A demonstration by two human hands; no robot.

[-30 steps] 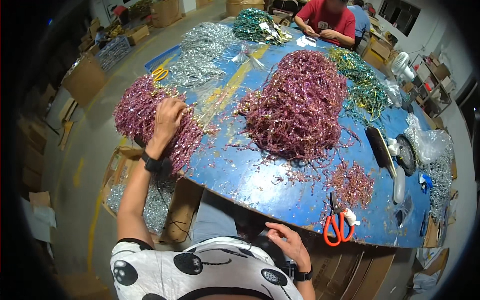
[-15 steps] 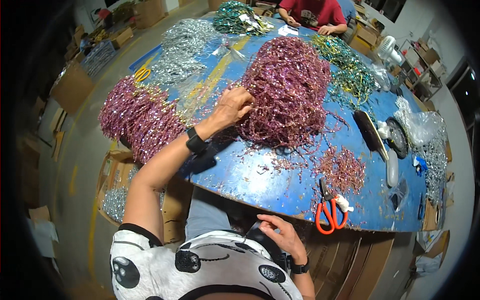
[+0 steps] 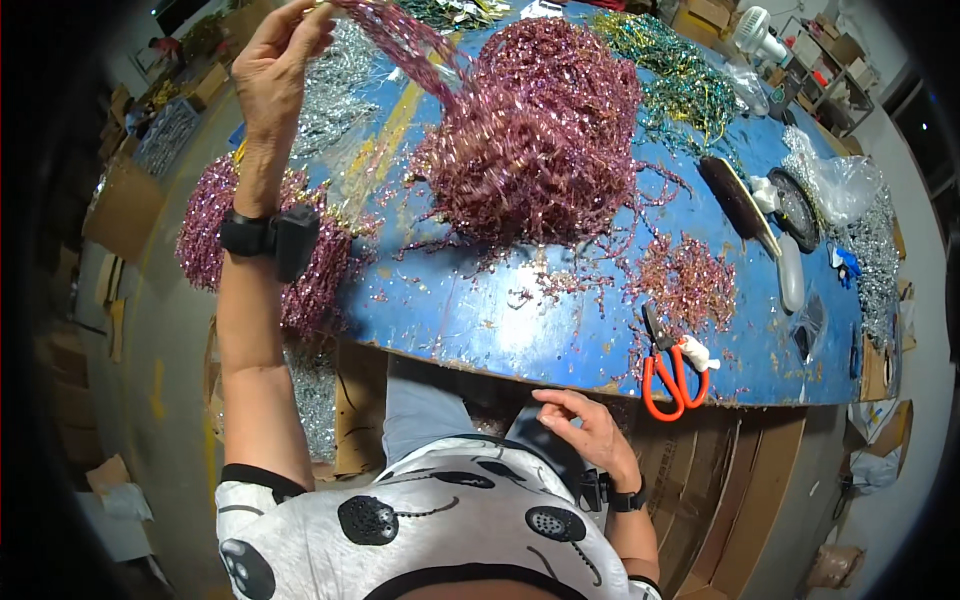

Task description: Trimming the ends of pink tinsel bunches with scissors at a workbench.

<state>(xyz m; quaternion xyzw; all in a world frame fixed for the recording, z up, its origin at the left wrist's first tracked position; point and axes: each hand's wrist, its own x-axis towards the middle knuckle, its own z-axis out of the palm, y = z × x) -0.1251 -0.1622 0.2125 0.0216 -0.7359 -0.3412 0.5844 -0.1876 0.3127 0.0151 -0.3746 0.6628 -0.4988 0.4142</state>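
My left hand (image 3: 278, 78) is raised at the upper left, its fingers pinched on a bundle of pink tinsel strands (image 3: 415, 50). The strands stretch down to the right into a large heap of pink tinsel (image 3: 555, 130) on the blue table. Below the table's front edge, my right hand (image 3: 590, 430) hovers near my lap. Its fingers are loosely bent and apart, with nothing visible in them. Red-handled scissors (image 3: 672, 370) lie at the table edge, just beyond my right hand. Small pink clippings (image 3: 685, 285) are scattered behind them.
A second pink tinsel bundle (image 3: 210, 225) hangs over the table's left side. Silver tinsel (image 3: 335, 110) and green-gold tinsel (image 3: 690, 85) lie farther back. A dark brush (image 3: 735, 195), a black round object (image 3: 795, 213) and a clear plastic bag (image 3: 845, 190) rest at the right.
My left hand has risen from the heap toward the upper left, drawing pink strands out with it. My right hand stays low, near the table edge.
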